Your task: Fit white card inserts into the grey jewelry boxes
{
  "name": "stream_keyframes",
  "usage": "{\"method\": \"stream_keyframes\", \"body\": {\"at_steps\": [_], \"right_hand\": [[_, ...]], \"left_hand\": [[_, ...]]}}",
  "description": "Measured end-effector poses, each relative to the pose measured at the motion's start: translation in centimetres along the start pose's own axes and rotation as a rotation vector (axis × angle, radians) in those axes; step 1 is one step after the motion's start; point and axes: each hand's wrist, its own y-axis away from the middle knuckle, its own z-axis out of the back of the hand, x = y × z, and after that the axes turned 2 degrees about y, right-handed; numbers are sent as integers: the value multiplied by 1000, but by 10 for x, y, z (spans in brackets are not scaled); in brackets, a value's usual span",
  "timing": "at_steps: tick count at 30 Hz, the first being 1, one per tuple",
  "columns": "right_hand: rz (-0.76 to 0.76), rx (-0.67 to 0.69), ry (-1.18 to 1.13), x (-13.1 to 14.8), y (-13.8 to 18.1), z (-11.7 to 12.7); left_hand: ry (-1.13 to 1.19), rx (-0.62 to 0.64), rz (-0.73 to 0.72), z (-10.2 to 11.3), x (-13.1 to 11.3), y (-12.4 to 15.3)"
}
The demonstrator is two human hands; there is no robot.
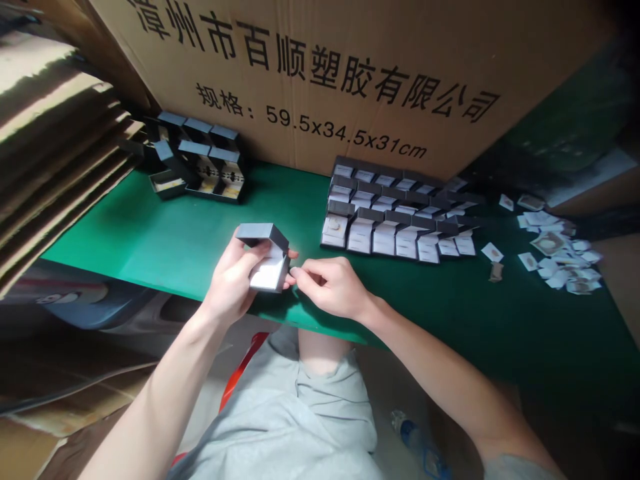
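My left hand is wrapped round a small dark jewelry box, its hinged lid raised and a white insert showing inside. The left thumb rests inside, under the lid. Just right of the box is my right hand, thumb and forefinger pinched together close to the left fingertips. Whatever is in that pinch, if anything, is too small to make out. Both hands are above the front edge of the green table.
Rows of open boxes with white inserts stand at back right; one holds a ring-like piece. More dark boxes are stacked at back left. Small white packets lie scattered at right. A large carton rises behind; flattened cardboard is left.
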Motion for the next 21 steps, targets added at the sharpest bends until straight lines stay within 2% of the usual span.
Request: {"method": "stream_keyframes", "body": {"at_steps": [7,13,17,21], "right_hand": [[30,-27,27,0,0,1],[128,-147,67,-3,0,2],[309,-231,200,-3,-4,7],[533,-241,298,30,2,18]], "left_hand": [[-15,-17,-13,0,-1,0],[-17,-99,19,-6,-5,1],[-52,-79,6,-3,-4,1],[-32,-101,-14,-3,-4,1]]}}
